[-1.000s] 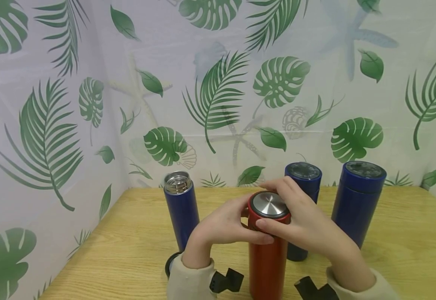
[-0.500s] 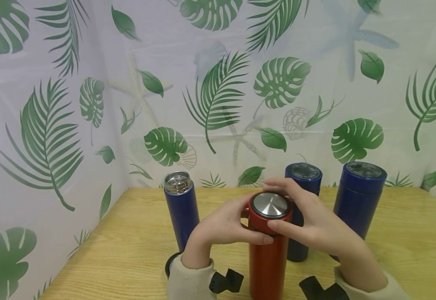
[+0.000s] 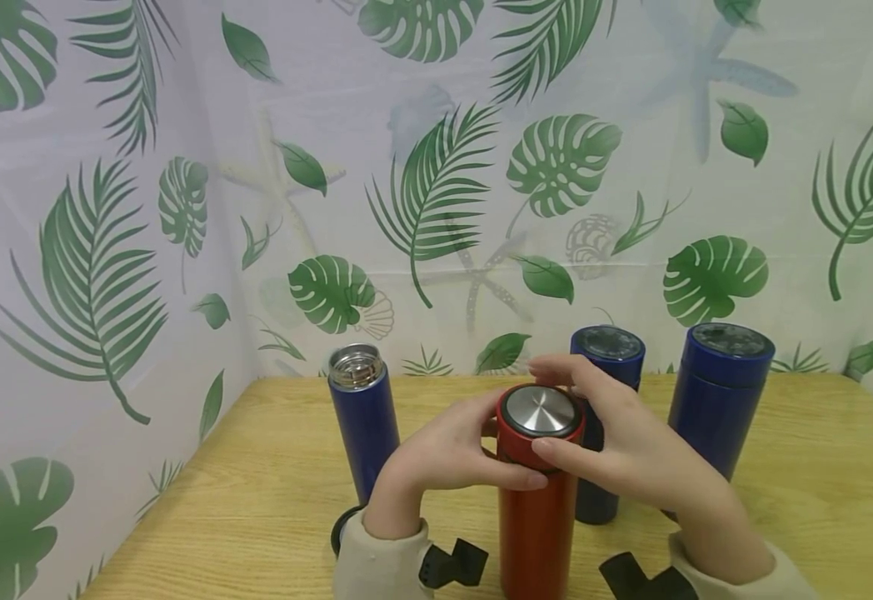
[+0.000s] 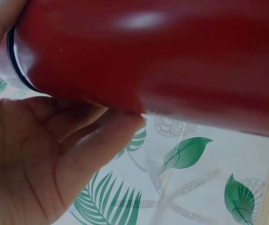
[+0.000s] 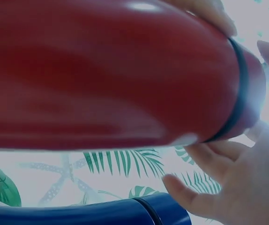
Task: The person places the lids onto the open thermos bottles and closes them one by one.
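Note:
A red thermos (image 3: 536, 533) with a brushed-steel-topped lid (image 3: 541, 410) stands upright before me. My left hand (image 3: 444, 446) grips its body just below the lid, thumb across the front. My right hand (image 3: 624, 442) curves round the lid, thumb at the front and fingers behind. In the right wrist view some fingers meet the lid (image 5: 251, 93), while one finger (image 5: 183, 192) sticks out apart from it. How firmly the right hand holds cannot be told. The left wrist view shows the left hand (image 4: 36, 159) against the red thermos body (image 4: 148, 61).
A lidless blue thermos (image 3: 365, 433) stands at the left, its steel mouth showing. Behind the right hand are two lidded blue thermoses, one nearer the middle (image 3: 607, 367) and one farther right (image 3: 717, 417). A black-rimmed round thing (image 3: 339, 527) lies partly hidden by the left sleeve.
My right hand has shifted slightly to the right, its thumb sliding right along the lid's front. The left hand and the red thermos have hardly moved.

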`<state>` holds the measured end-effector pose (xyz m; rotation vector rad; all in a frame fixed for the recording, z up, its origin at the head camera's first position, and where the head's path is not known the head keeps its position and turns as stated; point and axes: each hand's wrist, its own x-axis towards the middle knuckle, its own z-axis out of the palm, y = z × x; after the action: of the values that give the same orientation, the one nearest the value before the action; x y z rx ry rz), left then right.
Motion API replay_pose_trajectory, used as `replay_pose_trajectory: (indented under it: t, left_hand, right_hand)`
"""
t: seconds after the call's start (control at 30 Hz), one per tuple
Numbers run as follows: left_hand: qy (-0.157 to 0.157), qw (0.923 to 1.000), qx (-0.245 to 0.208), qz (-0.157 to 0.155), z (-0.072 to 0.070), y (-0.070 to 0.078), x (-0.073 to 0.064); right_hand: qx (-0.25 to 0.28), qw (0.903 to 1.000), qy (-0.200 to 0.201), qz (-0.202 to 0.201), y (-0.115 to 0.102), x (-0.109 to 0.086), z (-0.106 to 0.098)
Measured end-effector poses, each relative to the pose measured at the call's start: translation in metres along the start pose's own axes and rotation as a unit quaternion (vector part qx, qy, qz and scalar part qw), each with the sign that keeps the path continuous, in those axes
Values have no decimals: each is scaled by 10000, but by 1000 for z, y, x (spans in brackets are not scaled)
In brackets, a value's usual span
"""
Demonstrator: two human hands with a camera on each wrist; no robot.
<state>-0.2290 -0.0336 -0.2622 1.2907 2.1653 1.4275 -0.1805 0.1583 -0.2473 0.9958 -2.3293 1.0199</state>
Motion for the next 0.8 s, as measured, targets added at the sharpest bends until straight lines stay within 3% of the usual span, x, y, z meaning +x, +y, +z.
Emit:
replay_pose_trajectory:
  t: [0.23, 0.47, 0.63, 0.8]
  left_hand:
    - [-31, 10000, -34, 46, 0, -2, 0]
    - [-38, 10000, 12, 70, 1, -1, 1]
    - [-16, 9998, 151, 95, 0, -1, 1]
    - [-27, 10000, 13, 31, 0, -1, 0]
  right_hand:
    - [348, 9988, -247, -225, 2, -2, -5]
    - [-231, 9994, 129, 214, 0, -1, 0]
    - [-664, 9968, 321, 300, -2, 0, 5]
    - [-337, 9994, 42, 95, -1, -1, 2]
